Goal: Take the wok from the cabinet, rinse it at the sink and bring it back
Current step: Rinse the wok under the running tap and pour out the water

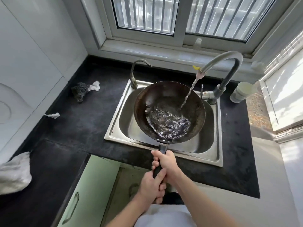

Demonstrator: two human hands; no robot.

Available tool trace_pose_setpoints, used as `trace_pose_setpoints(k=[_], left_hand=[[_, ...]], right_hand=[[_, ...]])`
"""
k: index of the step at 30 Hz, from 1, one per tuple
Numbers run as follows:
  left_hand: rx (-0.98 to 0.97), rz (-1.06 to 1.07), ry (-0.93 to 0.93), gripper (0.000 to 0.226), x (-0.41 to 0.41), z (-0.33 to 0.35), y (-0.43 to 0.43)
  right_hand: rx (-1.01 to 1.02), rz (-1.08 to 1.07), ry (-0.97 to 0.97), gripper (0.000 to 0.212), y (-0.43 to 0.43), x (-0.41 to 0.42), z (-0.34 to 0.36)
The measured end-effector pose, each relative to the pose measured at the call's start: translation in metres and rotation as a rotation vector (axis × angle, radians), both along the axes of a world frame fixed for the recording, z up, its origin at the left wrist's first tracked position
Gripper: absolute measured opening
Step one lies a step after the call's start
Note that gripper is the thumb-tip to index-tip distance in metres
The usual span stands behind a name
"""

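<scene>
A dark round wok [142, 102] hangs over the steel sink [114, 125], tilted slightly toward me. Water swirls in its bottom. A stream from the tall grey faucet [229, 66] falls into the wok's right side. Both hands grip the wok's black handle [162, 149]. My right hand [167, 163] holds it nearer the pan. My left hand [152, 185] holds the handle's end, closer to my body. Below the sink a green cabinet door [85, 185] stands open.
A second, smaller tap [136, 71] rises at the sink's back left. On the black counter lie a steel scourer [79, 94], white scraps [53, 115] and a grey cloth [14, 174]. A pale cup [241, 92] stands right of the faucet. A barred window is behind.
</scene>
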State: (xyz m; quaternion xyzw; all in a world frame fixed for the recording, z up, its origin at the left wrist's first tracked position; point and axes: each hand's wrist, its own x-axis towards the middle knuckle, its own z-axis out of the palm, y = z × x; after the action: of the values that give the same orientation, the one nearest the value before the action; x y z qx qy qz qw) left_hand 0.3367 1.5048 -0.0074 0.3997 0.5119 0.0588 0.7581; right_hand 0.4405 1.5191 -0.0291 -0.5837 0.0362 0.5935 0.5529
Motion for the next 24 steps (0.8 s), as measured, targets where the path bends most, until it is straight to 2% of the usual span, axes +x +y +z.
trace_pose_setpoints(k=[5, 13, 17, 24], left_hand=[[0.012, 0.033, 0.000, 0.031, 0.007, 0.003, 0.009], [0.025, 0.001, -0.028, 0.031, -0.003, 0.004, 0.011], [-0.029, -0.006, -0.035, 0.035, -0.009, 0.002, 0.006], [-0.063, -0.020, -0.019, 0.031, -0.010, -0.002, 0.002]], right_hand=[[-0.017, 0.062, 0.057, 0.035, 0.015, 0.009, 0.008], [-0.039, 0.081, 0.266, 0.046, 0.016, 0.008, 0.014], [-0.055, 0.006, 0.357, 0.038, 0.009, 0.001, 0.014], [-0.090, -0.072, 0.365, 0.036, 0.004, -0.001, 0.004]])
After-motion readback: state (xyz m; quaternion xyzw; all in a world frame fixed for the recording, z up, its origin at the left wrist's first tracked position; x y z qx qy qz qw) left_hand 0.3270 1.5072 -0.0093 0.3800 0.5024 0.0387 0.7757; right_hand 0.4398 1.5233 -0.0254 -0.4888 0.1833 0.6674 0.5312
